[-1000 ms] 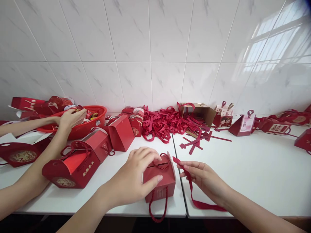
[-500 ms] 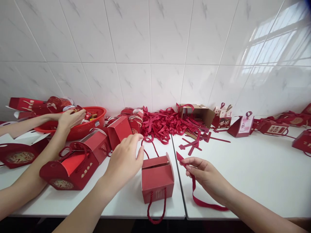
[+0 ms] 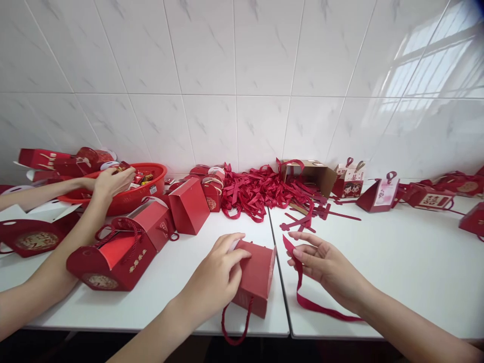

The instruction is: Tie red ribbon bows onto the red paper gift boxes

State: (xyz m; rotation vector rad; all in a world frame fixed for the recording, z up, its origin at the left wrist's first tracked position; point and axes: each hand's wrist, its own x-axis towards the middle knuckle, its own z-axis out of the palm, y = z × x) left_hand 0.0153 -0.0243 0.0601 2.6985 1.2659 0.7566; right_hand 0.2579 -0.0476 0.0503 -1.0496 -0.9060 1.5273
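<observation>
My left hand [image 3: 217, 269] is closed on the left side of a small red gift box [image 3: 259, 275], with its fingers over the top edge. The box stands slightly turned near the table's front edge. Its red cord handle [image 3: 238, 338] hangs over that edge; the far cord is mostly hidden. To the right of the box, my right hand [image 3: 321, 264] pinches the end of a red ribbon [image 3: 302, 297] between thumb and fingers. The ribbon's tail trails down to the table under my wrist.
A heap of red ribbons [image 3: 257, 189] lies by the wall beside an open cardboard box [image 3: 321, 176]. Red gift boxes [image 3: 113, 257] stand at left and right. At left, a co-worker's hands [image 3: 109, 184] reach into a red basket [image 3: 151, 194] of wrapped sweets. A seam [image 3: 280, 267] divides the tables.
My left hand has moved right and down onto the gift box and taken hold of it. The box has turned a little. My right hand still pinches the ribbon.
</observation>
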